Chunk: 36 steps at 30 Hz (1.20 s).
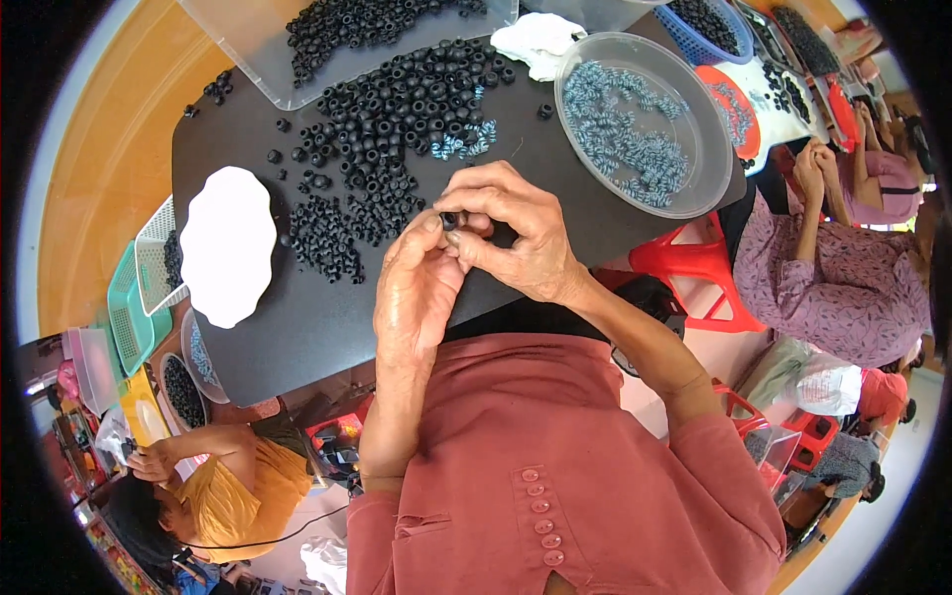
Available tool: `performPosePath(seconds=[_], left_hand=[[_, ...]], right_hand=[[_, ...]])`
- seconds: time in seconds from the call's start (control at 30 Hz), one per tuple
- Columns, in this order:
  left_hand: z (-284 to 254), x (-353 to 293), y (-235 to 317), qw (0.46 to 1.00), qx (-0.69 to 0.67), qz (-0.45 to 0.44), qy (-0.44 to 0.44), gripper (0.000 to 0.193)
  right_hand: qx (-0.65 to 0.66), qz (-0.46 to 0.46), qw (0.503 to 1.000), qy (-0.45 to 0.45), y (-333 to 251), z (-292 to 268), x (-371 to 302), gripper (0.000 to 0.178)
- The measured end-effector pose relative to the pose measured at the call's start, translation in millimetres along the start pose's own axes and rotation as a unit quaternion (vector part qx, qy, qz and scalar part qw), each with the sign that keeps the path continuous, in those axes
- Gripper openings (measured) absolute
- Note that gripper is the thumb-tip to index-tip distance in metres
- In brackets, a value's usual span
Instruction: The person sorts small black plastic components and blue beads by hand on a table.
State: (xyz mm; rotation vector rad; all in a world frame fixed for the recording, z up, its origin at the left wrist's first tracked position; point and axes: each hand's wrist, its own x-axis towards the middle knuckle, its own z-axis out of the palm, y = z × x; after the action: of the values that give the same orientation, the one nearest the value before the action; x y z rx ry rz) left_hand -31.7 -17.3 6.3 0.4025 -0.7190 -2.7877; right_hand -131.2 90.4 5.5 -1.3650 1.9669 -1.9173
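A small black round piece with a hole (449, 219) is pinched between the fingertips of both hands, just over the table's near edge. My left hand (405, 288) grips it from the left with thumb and fingers. From the right, my right hand (523, 236) closes its thumb and bent fingers on it; part of the piece is hidden. Beyond the hands spreads a pile of larger black round pieces (387, 124) with holes. Smaller black pieces (322, 238) lie closer, left of my left hand. Several tiny blue-and-white striped pieces (466, 144) sit at the large pile's right side.
A round clear tub (706, 164) of striped pieces stands right on the dark table (288, 342). A clear bin (248, 50) is at the back, a white scalloped plate (230, 248) at left, a white cloth (537, 42) beside the tub. Co-workers sit on both sides.
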Motion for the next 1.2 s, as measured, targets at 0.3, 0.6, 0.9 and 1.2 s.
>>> performPosePath(seconds=[0.3,0.6,0.9,1.2], left_hand=[[-6,-5,5,0.998,0.053,-0.017,0.004,0.016],[-18,-18,5,0.995,0.073,-0.050,-0.040,0.016],[-24,-11,4,0.997,0.051,-0.022,-0.046,0.014],[-27,-8,1,0.997,0.055,-0.006,-0.050,0.014]], right_hand=[[0.006,-0.026,0.999,-0.033,1,-3,-3,0.029],[-0.120,0.040,0.992,0.011,-10,-20,-5,0.018],[-0.296,-0.028,0.955,-0.008,15,-28,26,0.019],[-0.275,0.021,0.960,-0.056,22,-32,40,0.022]])
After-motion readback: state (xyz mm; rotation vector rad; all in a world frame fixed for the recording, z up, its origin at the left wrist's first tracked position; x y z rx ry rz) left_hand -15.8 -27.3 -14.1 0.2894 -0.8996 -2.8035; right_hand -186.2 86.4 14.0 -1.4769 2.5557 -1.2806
